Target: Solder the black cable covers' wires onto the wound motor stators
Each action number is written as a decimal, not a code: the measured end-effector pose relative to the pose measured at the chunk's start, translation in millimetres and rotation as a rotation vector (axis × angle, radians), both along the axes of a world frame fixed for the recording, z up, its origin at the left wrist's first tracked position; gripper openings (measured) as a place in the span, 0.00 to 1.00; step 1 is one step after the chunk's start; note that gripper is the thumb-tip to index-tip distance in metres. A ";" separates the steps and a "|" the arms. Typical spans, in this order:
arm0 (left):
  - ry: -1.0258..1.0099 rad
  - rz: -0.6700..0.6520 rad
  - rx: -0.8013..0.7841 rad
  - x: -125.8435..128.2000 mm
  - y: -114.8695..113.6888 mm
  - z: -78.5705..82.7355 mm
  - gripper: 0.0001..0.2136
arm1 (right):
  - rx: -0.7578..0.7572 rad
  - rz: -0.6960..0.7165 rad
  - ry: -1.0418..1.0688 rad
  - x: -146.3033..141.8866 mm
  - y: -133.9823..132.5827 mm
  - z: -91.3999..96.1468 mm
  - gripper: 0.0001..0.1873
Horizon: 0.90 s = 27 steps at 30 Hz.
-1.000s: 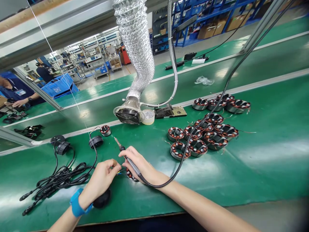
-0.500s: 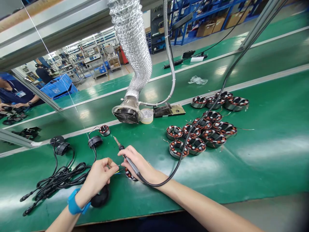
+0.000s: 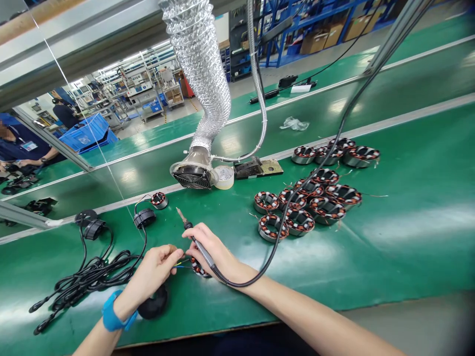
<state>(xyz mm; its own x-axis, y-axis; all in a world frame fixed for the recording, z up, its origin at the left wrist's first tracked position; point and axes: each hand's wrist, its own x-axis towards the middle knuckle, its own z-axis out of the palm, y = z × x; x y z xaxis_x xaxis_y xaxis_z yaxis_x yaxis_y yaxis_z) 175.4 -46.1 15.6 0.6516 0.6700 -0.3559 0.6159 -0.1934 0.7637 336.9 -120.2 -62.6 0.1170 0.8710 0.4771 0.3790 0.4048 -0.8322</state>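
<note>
A soldering iron [image 3: 202, 251] lies in my right hand [image 3: 213, 249], its bare tip pointing up and away to the left. My left hand [image 3: 156, 269], with a blue band on the wrist, pinches thin wires [image 3: 180, 265] with thumb and forefinger. The fingertips of both hands nearly meet there. Those wires run toward a stator coil [image 3: 198, 268], partly hidden behind my right hand. Just under my left hand sits a round black cap [image 3: 154, 302], partly covered by the wrist.
Several copper-wound stators [image 3: 299, 221] stand to the right, crossed by the iron's cord. Black cables [image 3: 92, 272] lie at left. A fan-ended extraction duct [image 3: 193, 173] hangs ahead, near a tape roll [image 3: 224, 177] and an iron stand [image 3: 256, 168]. Another person [image 3: 25, 141] sits far left.
My left hand has moved slightly right, its fingertips closer to my right hand's. The iron stays in nearly the same pose. The whole view has shifted a little.
</note>
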 end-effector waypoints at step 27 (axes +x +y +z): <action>0.436 -0.088 1.117 11.2 125.5 42.3 0.14 | 0.303 -0.792 -0.630 84.0 -129.4 -6.2 0.20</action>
